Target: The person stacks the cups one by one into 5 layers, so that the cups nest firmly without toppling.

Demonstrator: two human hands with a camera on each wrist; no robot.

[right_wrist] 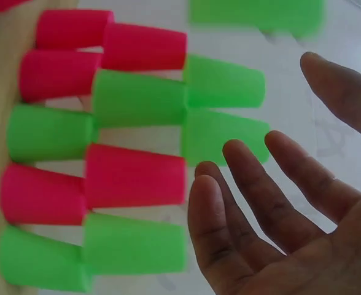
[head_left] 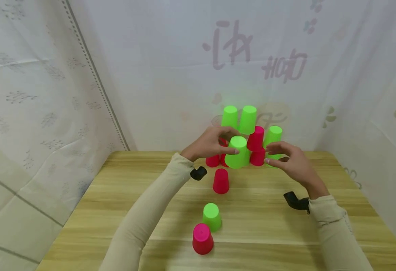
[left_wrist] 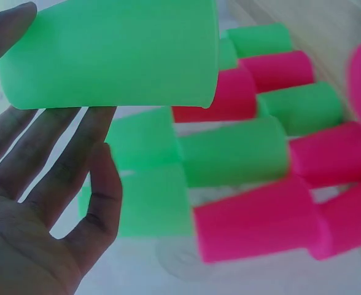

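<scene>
My left hand (head_left: 211, 143) holds an upside-down green cup (head_left: 237, 152) between thumb and fingers, in front of a stack of upside-down cups. In the left wrist view the held cup (left_wrist: 113, 55) shows close up, apart from the stack. Two green cups (head_left: 248, 120) form the stack's top row; rows of pink cups (right_wrist: 134, 175) and green cups (right_wrist: 140, 97) lie under them. My right hand (head_left: 292, 162) is beside the stack's right end, fingers loosely bent and spread, holding nothing. Nearest to it is a green cup (head_left: 273, 135) in the stack's middle row.
On the wooden table (head_left: 252, 226), a pink cup (head_left: 221, 181) stands in front of the stack. Closer to me are a green cup (head_left: 211, 217) and another pink cup (head_left: 202, 239). Pale patterned cloth (head_left: 157, 75) hangs behind and at both sides.
</scene>
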